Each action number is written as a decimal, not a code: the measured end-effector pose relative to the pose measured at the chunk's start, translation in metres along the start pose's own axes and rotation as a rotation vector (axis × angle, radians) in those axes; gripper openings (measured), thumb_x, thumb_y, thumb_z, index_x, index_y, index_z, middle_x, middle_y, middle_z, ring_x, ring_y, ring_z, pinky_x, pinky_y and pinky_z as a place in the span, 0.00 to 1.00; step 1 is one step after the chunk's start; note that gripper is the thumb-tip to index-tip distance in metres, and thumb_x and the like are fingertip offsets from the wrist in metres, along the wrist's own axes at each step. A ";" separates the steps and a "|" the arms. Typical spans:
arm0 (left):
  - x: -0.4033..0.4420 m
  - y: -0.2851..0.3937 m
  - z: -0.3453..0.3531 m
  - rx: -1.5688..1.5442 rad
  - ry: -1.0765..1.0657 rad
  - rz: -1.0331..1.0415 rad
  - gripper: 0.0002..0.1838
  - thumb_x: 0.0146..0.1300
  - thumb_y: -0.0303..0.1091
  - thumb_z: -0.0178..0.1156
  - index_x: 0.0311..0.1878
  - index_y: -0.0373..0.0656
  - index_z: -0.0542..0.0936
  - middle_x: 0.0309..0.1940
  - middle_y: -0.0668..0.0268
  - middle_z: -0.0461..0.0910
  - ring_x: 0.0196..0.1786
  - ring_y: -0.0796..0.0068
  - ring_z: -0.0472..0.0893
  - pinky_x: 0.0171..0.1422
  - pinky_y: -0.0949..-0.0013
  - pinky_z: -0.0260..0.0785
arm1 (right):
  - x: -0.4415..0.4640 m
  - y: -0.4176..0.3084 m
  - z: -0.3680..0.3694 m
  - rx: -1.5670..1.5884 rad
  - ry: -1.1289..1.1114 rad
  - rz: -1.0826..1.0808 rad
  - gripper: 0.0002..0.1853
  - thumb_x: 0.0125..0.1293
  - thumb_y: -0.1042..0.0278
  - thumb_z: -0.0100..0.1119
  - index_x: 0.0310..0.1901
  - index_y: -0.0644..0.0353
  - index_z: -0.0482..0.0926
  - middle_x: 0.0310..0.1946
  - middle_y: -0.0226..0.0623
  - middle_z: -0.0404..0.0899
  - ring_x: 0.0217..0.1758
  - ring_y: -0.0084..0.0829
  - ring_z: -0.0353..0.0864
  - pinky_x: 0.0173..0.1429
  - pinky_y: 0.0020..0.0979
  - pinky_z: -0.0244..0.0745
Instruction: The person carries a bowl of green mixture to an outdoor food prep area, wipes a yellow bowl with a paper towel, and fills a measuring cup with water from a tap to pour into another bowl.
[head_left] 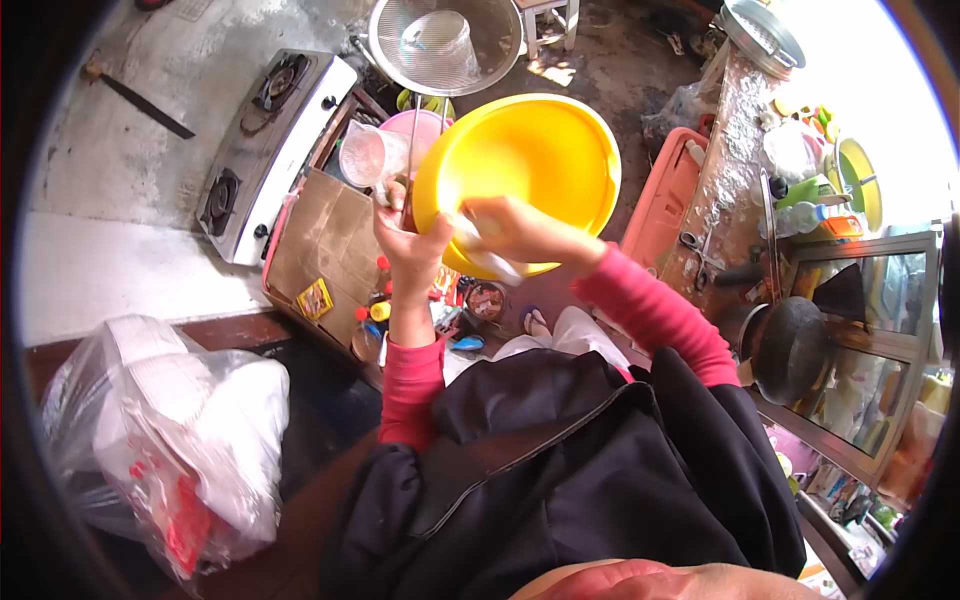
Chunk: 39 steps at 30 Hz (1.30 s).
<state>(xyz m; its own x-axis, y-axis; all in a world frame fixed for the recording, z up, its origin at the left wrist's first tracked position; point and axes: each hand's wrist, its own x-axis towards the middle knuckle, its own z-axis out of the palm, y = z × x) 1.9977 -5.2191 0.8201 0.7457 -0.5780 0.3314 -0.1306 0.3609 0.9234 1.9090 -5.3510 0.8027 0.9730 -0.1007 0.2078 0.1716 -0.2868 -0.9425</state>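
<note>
A yellow plastic basin [560,150] is tilted in front of me with its inside showing. My left hand [410,240] grips the basin's left edge, its thumb against the wall. Beside the curled fingers run a thin metal rod and the end of a small strainer [375,155]; whether they are gripped too, I cannot tell. At the basin's near rim, my right hand [505,232] is closed on a white cloth [492,262], blurred by motion. Beyond the basin is a large mesh strainer [395,55] with a translucent tub [440,50] in it.
A two-burner gas stove [280,150] stands at left by the wall, beside flattened cardboard [325,235]. Bottles and packets crowd below the basin. Bagged white items [200,420] lie lower left. At right are scissors [700,262], a dark wok [790,350] and a glass-fronted cabinet [860,345].
</note>
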 end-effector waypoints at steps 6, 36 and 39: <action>0.054 -0.028 -0.001 0.036 -0.061 0.030 0.22 0.46 0.23 0.63 0.36 0.47 0.58 0.35 0.70 0.66 0.40 0.84 0.70 0.48 0.77 0.65 | 0.029 0.003 -0.069 -0.187 0.337 -0.188 0.09 0.49 0.79 0.56 0.35 0.61 0.75 0.33 0.37 0.74 0.38 0.33 0.76 0.44 0.30 0.71; 0.472 -0.237 0.220 0.088 -0.718 -0.019 0.23 0.45 0.17 0.57 0.40 0.42 0.57 0.33 0.69 0.62 0.39 0.79 0.69 0.50 0.76 0.62 | 0.106 0.245 -0.382 0.051 1.162 0.826 0.43 0.50 0.33 0.54 0.53 0.69 0.66 0.50 0.55 0.70 0.54 0.44 0.71 0.56 0.37 0.65; 0.493 -0.261 0.259 -0.021 -0.968 -0.064 0.23 0.44 0.15 0.57 0.40 0.42 0.57 0.35 0.68 0.61 0.39 0.81 0.68 0.50 0.78 0.61 | 0.095 0.279 -0.381 0.427 1.405 0.687 0.36 0.51 0.42 0.60 0.51 0.67 0.68 0.44 0.45 0.74 0.46 0.32 0.74 0.49 0.30 0.69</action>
<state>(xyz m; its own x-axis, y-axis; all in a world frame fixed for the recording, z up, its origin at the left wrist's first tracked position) 2.2304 -5.7882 0.7927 -0.1104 -0.9457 0.3057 -0.0897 0.3158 0.9446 1.9907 -5.8031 0.6594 0.0196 -0.9055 -0.4240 0.0484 0.4244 -0.9042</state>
